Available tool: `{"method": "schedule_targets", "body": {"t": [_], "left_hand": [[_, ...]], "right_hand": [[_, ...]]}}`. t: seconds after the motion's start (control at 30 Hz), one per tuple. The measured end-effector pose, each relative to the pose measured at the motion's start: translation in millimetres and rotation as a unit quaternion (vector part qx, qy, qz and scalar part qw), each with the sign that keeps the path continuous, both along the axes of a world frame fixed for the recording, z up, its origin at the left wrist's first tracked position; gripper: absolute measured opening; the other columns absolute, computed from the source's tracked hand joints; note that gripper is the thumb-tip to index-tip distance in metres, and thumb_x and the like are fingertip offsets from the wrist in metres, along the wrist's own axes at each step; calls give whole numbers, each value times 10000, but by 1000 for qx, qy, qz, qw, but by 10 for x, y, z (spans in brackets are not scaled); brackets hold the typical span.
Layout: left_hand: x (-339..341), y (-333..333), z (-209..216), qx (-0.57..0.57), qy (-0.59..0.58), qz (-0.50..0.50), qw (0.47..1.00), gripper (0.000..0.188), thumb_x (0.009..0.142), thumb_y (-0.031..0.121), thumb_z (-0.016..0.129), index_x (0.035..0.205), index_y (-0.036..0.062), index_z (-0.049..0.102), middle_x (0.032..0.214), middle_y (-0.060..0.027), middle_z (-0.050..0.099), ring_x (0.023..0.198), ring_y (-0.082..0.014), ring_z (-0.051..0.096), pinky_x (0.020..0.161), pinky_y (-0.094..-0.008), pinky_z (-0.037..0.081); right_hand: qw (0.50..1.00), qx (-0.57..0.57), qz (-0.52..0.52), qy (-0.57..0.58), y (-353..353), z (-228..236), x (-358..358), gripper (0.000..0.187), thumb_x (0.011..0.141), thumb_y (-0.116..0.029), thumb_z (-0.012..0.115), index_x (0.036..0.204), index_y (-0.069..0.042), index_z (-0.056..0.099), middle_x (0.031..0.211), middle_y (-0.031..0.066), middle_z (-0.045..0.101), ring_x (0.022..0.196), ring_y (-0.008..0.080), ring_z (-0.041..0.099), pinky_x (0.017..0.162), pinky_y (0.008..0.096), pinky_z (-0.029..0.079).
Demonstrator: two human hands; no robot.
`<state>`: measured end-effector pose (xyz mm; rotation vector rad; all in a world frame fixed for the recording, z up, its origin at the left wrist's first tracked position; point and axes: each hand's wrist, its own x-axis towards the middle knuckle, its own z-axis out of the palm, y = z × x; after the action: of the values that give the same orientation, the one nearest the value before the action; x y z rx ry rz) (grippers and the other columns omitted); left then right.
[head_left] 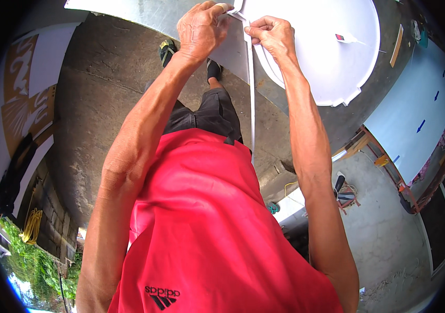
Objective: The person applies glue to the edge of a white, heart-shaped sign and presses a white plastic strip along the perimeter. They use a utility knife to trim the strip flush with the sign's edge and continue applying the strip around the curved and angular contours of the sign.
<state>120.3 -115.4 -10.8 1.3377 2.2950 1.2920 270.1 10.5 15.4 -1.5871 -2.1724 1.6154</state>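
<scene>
A long narrow white strip [252, 99] hangs down past the table edge, in front of my shorts. My right hand [277, 37] pinches it between thumb and fingertips near its upper end. Just left of that, my left hand [201, 30] is closed with its fingers curled toward the bent top of the strip; its fingertips are partly hidden. Beside my right hand lies a large round white piece [332, 62] with a raised, slightly ragged rim. A small dark and red mark shows on its surface.
The grey tabletop [149, 15] reaches across the top. A light blue board [415, 115] with dark blue arrows lies at right, near a thin wooden strip [397, 46]. Brown and white patterned panels [29, 78] stand at left. Yellow cord [32, 227] hangs at lower left.
</scene>
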Motion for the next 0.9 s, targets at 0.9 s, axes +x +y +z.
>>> {"method": "schedule_targets", "body": {"t": [0.9], "left_hand": [[783,140,108,-102,-273,122,949,452,755,80,837,1179,-42,738,1008,-166,788,926,-208,772,863,-313,610]], "right_hand": [[999,-25,41,10,127,23,-4,145,833,-99,831,909,14,780,741,93,749,596,113,692,565,242,570]]}}
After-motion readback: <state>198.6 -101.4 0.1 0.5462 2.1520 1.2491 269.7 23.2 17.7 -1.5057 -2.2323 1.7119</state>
